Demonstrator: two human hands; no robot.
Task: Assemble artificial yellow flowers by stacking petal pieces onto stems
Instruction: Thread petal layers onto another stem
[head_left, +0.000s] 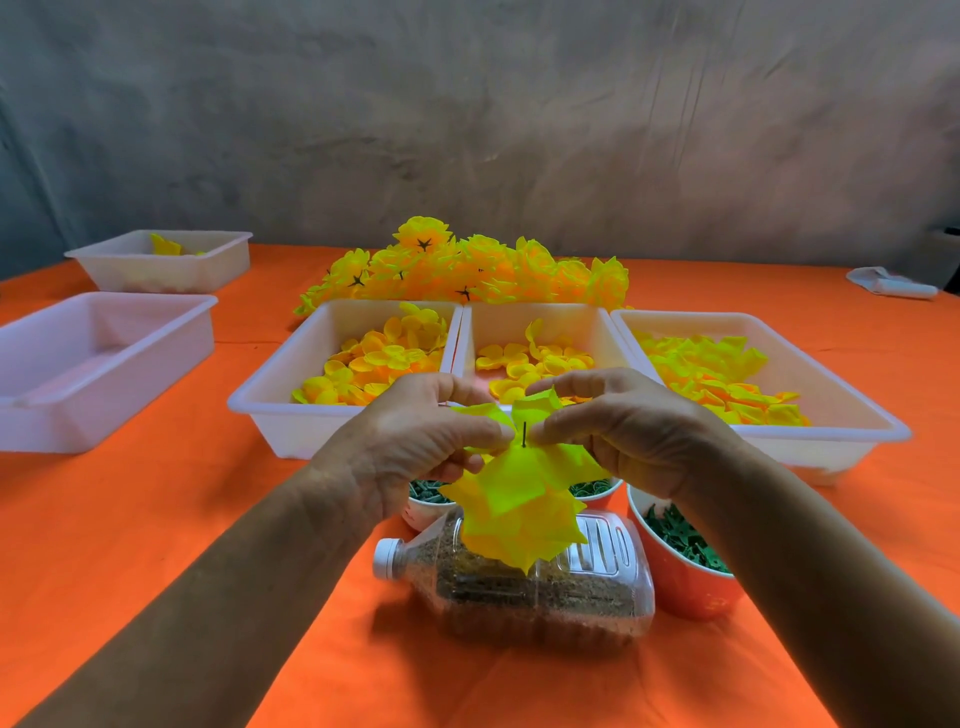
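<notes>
1. A heap of finished flowers (467, 270) lay at the back of the counter (156, 545), behind the trays, so many blooms were already done.
2. The flower in hand (519, 499) was partway built: several yellow petal layers hung stacked over the plastic bottle (519, 587), with the dark stem tip (524, 434) poking up through the middle.
3. The left hand (415, 441) and right hand (623, 431) each had their grip clamped on the petals, fingertips pinching close on either side of the stem.
4. Plenty seemed left: three white trays (291, 410) held loose petals, and the red cups (685, 587) held green parts.
5. Room was tight below the hands, where bottle and cups crowded together, and the tray rims stood just beyond.
6. Open orange counter lay on the near left and the near right; two more tubs (104, 364) sat far left.
</notes>
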